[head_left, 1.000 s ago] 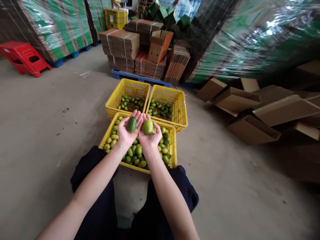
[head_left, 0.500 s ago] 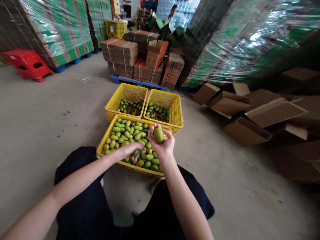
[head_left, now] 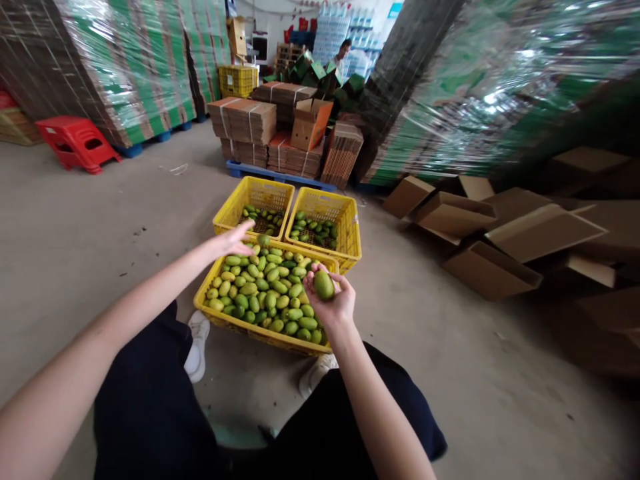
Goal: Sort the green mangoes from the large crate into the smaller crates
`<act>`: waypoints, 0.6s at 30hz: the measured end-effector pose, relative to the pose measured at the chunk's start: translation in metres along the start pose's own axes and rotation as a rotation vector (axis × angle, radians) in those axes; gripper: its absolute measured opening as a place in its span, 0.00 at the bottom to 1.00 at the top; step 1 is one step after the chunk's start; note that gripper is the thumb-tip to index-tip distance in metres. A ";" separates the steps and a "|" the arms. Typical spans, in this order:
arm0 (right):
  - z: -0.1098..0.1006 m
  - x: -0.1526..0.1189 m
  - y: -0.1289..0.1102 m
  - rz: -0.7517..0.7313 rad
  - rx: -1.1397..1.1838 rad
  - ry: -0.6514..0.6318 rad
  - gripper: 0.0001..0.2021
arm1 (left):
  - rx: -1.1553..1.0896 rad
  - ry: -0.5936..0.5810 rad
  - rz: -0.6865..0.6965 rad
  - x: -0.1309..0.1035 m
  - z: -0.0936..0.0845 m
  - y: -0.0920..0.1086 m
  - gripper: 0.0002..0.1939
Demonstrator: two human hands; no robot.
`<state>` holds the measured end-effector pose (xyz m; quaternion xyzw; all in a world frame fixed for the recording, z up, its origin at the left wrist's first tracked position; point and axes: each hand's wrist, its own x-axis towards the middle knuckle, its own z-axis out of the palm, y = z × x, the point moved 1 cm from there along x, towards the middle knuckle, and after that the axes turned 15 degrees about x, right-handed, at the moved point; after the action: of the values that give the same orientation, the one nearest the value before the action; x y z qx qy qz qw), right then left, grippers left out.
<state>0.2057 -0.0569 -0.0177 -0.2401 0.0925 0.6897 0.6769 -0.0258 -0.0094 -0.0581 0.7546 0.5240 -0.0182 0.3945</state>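
Note:
My left hand (head_left: 235, 240) is stretched over the far left rim of the front yellow crate (head_left: 260, 333), its fingers apart. Just beyond the fingertips, a dark green mango (head_left: 263, 240) appears in the air, apart from the hand. My right hand (head_left: 334, 300), palm up above the crate's right side, has its fingers curled round a green mango (head_left: 324, 285). Many small green and yellowish mangoes (head_left: 270, 287) fill the front crate. Behind it stand a left yellow crate (head_left: 225, 210) and a right yellow crate (head_left: 353, 227), each with some mangoes on the bottom.
Flattened cartons (head_left: 245, 120) are stacked on a blue pallet (head_left: 280, 175) beyond the crates. Loose open boxes (head_left: 455, 213) lie to the right. A red stool (head_left: 77, 143) stands at left, near wrapped pallet loads (head_left: 135, 73). A person (head_left: 343, 52) is at the back.
My left hand has moved forward from over the front crate towards the back left crate and let go of the dark green mango. My right hand still holds its mango.

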 end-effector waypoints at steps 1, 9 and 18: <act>0.001 0.000 0.003 0.011 -0.011 0.006 0.11 | 0.008 0.057 -0.039 0.003 -0.012 -0.005 0.31; -0.016 0.015 0.015 0.114 -0.254 0.025 0.08 | 0.217 0.080 -0.239 0.011 -0.033 -0.052 0.25; -0.091 -0.008 0.057 0.325 -0.513 0.090 0.08 | 0.518 -0.022 -0.069 0.005 -0.014 -0.068 0.19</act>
<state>0.1681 -0.1090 -0.1041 -0.4155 -0.0179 0.7785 0.4701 -0.0838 0.0130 -0.0900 0.8120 0.5230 -0.1734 0.1929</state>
